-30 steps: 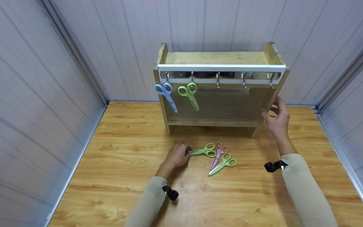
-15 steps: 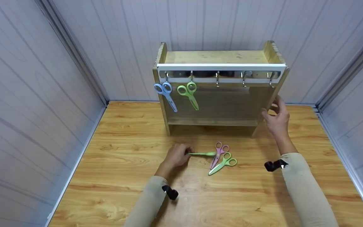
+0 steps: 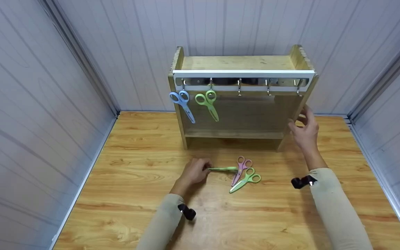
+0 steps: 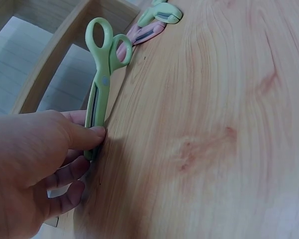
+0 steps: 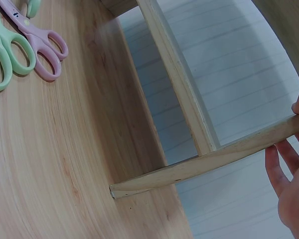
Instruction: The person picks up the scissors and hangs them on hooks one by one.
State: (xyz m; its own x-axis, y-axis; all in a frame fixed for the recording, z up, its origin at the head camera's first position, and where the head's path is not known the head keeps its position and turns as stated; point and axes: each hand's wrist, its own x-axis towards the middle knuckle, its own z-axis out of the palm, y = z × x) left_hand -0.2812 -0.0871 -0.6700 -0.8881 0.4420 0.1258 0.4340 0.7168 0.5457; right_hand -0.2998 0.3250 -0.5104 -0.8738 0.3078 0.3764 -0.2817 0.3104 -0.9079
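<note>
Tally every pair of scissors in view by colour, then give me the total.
Blue loop-handled scissors: 1
Green loop-handled scissors: 3
Pink loop-handled scissors: 1
Total: 5

A warm yellow-brown surface [image 3: 130, 208] carries everything, its wood grain streaked with red and running from side to side — with a pale sheen near the front. A wooden rack [image 3: 234, 134] stands upright toward its back; before it lie pink scissors [image 3: 242, 167] and green scissors [image 3: 246, 179] — flat, close together, handles pointing rackward.
</note>
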